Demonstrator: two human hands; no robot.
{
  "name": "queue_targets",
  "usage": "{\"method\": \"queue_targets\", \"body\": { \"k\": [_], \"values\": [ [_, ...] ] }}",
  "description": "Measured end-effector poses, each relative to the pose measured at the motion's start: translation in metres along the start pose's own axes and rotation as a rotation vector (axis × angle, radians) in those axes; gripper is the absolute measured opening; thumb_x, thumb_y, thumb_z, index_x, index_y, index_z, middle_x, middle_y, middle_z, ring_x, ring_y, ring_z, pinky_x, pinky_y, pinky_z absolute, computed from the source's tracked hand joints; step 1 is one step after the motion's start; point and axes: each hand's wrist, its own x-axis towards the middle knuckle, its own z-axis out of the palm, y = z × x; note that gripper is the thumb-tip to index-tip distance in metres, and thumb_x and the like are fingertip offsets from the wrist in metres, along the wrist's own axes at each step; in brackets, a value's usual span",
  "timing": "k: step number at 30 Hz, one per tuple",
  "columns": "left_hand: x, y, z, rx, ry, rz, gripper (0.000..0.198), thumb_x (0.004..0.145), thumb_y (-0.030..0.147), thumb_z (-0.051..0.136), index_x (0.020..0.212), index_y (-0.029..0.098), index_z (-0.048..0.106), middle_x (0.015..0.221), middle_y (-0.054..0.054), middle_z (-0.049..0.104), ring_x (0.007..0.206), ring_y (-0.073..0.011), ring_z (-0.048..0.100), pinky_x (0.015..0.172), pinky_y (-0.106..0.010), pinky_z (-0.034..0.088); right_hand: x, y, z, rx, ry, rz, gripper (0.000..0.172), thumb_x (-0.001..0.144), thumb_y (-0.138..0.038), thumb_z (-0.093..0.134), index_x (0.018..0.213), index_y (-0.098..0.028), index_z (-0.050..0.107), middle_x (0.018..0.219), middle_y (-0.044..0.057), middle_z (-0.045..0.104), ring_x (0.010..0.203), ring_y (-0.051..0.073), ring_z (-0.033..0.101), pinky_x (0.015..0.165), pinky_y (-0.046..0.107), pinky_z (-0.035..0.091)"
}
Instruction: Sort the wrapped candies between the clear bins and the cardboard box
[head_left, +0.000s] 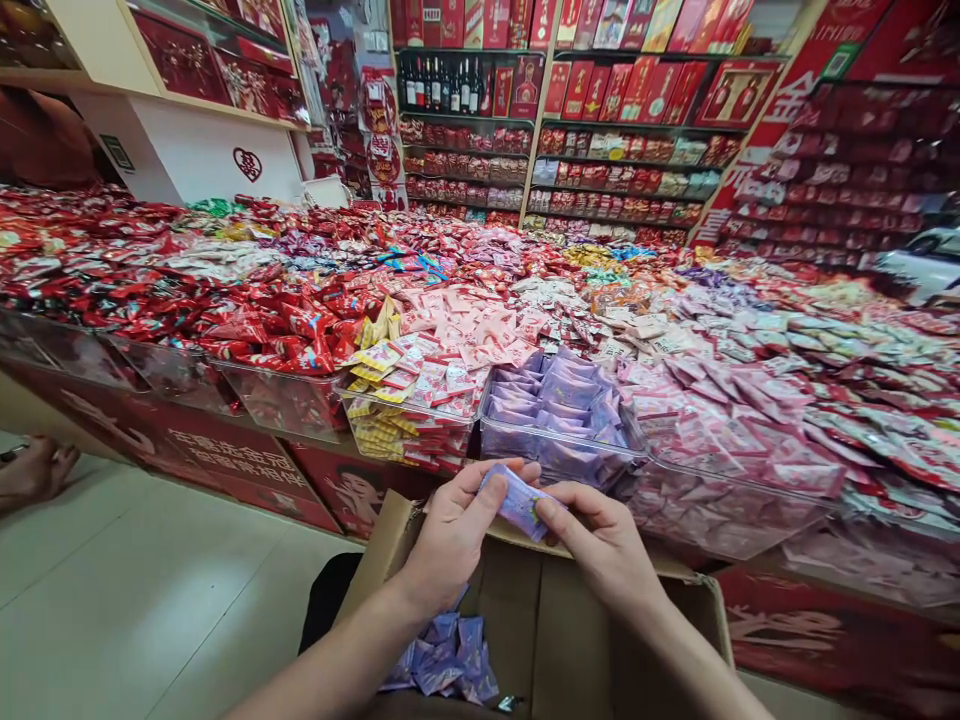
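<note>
Between my two hands is a small purple candy packet (pixel 516 503), held over the cardboard box (pixel 577 610). My left hand (pixel 457 525) pinches its left end with the thumb on top. The fingers of my right hand (pixel 604 535) are closed on its right end. Below my left forearm, several similar purple packets (pixel 450 650) lie in a loose pile in the box. Just beyond my hands stands a clear plastic bin (pixel 559 440) with purple packets (pixel 574 385) set in rows.
Clear bins of pink packets (pixel 727 420), yellow-and-white packets (pixel 420 385) and red packets (pixel 277 330) line the counter. Shelves (pixel 540 130) with boxes and bottles stand behind. At the far left is another person's hand (pixel 34 470).
</note>
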Motion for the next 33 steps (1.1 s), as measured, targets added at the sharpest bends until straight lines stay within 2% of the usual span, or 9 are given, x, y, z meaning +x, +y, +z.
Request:
{"method": "queue_targets", "body": {
  "k": [4,8,10,12,15,18,20,24,33],
  "values": [
    [-0.004,-0.009,0.003,0.056,-0.051,-0.009,0.028,0.075,0.030,0.059,0.099,0.017,0.053,0.098,-0.006,0.063,0.087,-0.0147,0.058,0.078,-0.026,0.045,-0.007,0.008,0.003,0.035,0.169,0.021,0.024,0.075,-0.039,0.054,0.068,-0.017,0.060,0.056,-0.001,0.053,0.051,0.010,0.047,0.049,0.022,0.040],
    [-0.007,-0.008,-0.003,0.316,-0.143,-0.003,0.022,0.081,0.035,0.048,0.096,0.019,0.051,0.089,-0.003,0.061,0.076,-0.0126,0.056,0.061,-0.021,0.045,-0.011,0.003,-0.004,-0.275,0.173,-0.194,0.026,0.072,-0.032,0.059,0.095,-0.020,0.060,0.085,0.006,0.059,0.072,0.014,0.053,0.060,0.025,0.044],
    [-0.006,-0.002,-0.006,0.601,-0.257,0.074,0.019,0.081,0.032,0.047,0.091,0.018,0.055,0.078,-0.002,0.060,0.068,-0.0116,0.054,0.059,-0.020,0.043,-0.011,-0.006,-0.011,-0.451,0.117,-0.324,0.042,0.071,-0.028,0.061,0.112,-0.023,0.053,0.097,0.007,0.058,0.082,0.017,0.053,0.068,0.027,0.045],
    [-0.003,0.005,-0.007,0.813,-0.351,0.161,0.019,0.081,0.030,0.046,0.086,0.017,0.059,0.073,-0.003,0.060,0.066,-0.0114,0.053,0.061,-0.020,0.041,-0.006,-0.019,-0.019,-0.570,-0.050,-0.393,0.030,0.075,-0.026,0.056,0.105,-0.024,0.057,0.093,0.006,0.061,0.084,0.017,0.053,0.071,0.028,0.044],
    [0.004,0.014,-0.006,0.862,-0.270,0.231,0.022,0.081,0.029,0.045,0.095,0.018,0.058,0.078,-0.004,0.061,0.067,-0.0118,0.054,0.061,-0.020,0.041,0.017,-0.039,-0.037,-0.702,-0.148,-0.399,0.015,0.079,-0.026,0.049,0.081,-0.022,0.064,0.077,0.003,0.064,0.076,0.015,0.055,0.069,0.027,0.043],
    [0.007,0.015,-0.008,0.827,-0.122,0.261,0.028,0.081,0.030,0.046,0.105,0.018,0.053,0.087,-0.005,0.061,0.069,-0.0117,0.055,0.062,-0.021,0.043,0.057,-0.047,-0.059,-0.819,0.087,-0.257,0.014,0.076,-0.028,0.052,0.081,-0.020,0.062,0.077,0.003,0.065,0.071,0.015,0.057,0.065,0.026,0.042],
    [0.003,0.010,-0.014,0.860,-0.141,0.231,0.025,0.081,0.031,0.046,0.099,0.017,0.055,0.087,-0.004,0.062,0.071,-0.0117,0.055,0.065,-0.021,0.043,0.085,-0.043,-0.072,-0.918,0.172,-0.153,0.012,0.073,-0.025,0.054,0.082,-0.018,0.060,0.078,0.003,0.065,0.071,0.015,0.057,0.064,0.025,0.041],
    [-0.018,-0.012,-0.035,0.983,-0.238,0.083,0.023,0.080,0.034,0.045,0.087,0.018,0.060,0.076,-0.002,0.061,0.069,-0.0113,0.054,0.064,-0.019,0.041,0.120,-0.028,-0.083,-1.170,0.063,-0.081,0.009,0.071,-0.017,0.053,0.076,-0.017,0.060,0.078,0.004,0.066,0.073,0.015,0.057,0.065,0.023,0.039],
    [-0.048,-0.065,-0.088,1.145,-0.226,-0.215,0.024,0.078,0.032,0.042,0.089,0.019,0.059,0.083,-0.001,0.063,0.077,-0.0135,0.055,0.071,-0.021,0.041,0.124,-0.028,-0.075,-1.390,-0.036,-0.050,0.009,0.073,-0.020,0.052,0.076,-0.017,0.060,0.078,0.006,0.066,0.074,0.016,0.058,0.061,0.022,0.034]
  ]
}}
